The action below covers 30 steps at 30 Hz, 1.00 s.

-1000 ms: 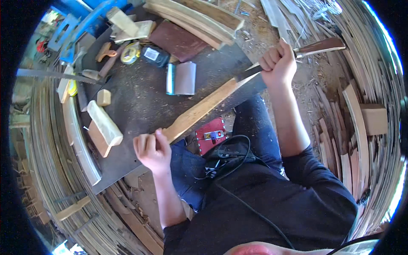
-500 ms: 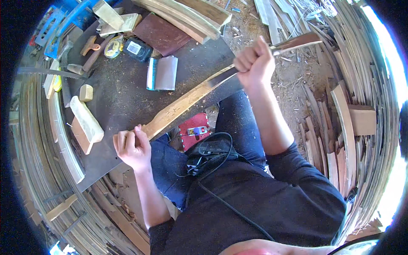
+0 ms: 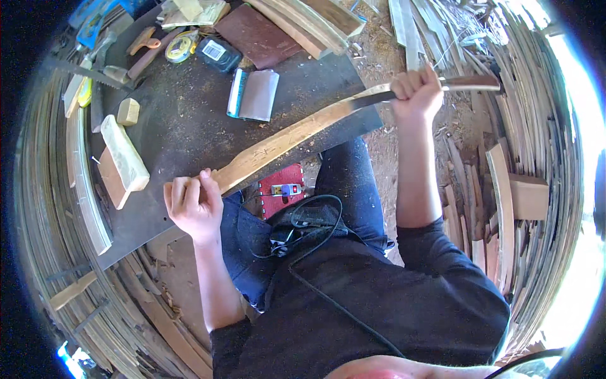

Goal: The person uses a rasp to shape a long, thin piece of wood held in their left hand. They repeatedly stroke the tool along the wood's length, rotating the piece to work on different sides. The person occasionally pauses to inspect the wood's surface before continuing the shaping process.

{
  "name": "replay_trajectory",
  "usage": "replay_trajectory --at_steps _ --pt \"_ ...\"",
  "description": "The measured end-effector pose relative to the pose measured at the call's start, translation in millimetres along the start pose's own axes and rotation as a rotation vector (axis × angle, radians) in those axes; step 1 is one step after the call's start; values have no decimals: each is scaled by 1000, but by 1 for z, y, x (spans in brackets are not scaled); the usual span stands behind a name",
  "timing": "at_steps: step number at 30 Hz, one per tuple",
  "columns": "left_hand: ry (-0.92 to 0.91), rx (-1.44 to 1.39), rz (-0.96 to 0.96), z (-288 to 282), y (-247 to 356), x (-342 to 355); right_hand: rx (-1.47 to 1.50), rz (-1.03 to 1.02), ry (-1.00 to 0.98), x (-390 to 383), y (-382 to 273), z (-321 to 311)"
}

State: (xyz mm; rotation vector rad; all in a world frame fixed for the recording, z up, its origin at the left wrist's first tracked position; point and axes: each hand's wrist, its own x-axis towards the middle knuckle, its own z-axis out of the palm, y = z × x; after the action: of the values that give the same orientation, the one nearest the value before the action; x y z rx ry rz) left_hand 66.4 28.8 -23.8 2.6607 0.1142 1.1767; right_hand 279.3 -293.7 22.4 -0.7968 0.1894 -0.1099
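A long, curved piece of wood (image 3: 271, 146), shaped like a bow, slants across the near edge of the dark work table (image 3: 183, 142). My left hand (image 3: 194, 205) is closed around its lower left end. Farther along the wood, past the table's right edge, my right hand (image 3: 416, 95) is closed on a dark flat file-like tool (image 3: 374, 100). This tool lies along the wood, and its exact kind is hard to make out. The wood's far end (image 3: 470, 83), darker brown on one face, sticks out beyond my right hand.
A folded abrasive sheet or booklet (image 3: 257, 95), a dark box (image 3: 218, 54), a tape measure (image 3: 182, 47) and a brown board (image 3: 259, 35) lie on the table. Wooden blocks (image 3: 128, 112) and a saw (image 3: 95, 74) stand at left. Stacked wood strips (image 3: 543, 145) line the right.
My right hand has moved right along the wood with the dark tool. The wood's far end has swung nearer to me, while my left hand keeps its grip. The view has shifted slightly.
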Motion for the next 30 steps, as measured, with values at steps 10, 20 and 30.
replay_trajectory --at_steps 10,20,30 --pt "-18 -5 -31 -3 -2 1 34 75 -68 -29 30 24" --pt "-33 -2 -15 -2 0 4 208 223 -112 -56 55 37" --pt "-29 -8 -25 3 3 4 172 191 -113 -57 50 32"
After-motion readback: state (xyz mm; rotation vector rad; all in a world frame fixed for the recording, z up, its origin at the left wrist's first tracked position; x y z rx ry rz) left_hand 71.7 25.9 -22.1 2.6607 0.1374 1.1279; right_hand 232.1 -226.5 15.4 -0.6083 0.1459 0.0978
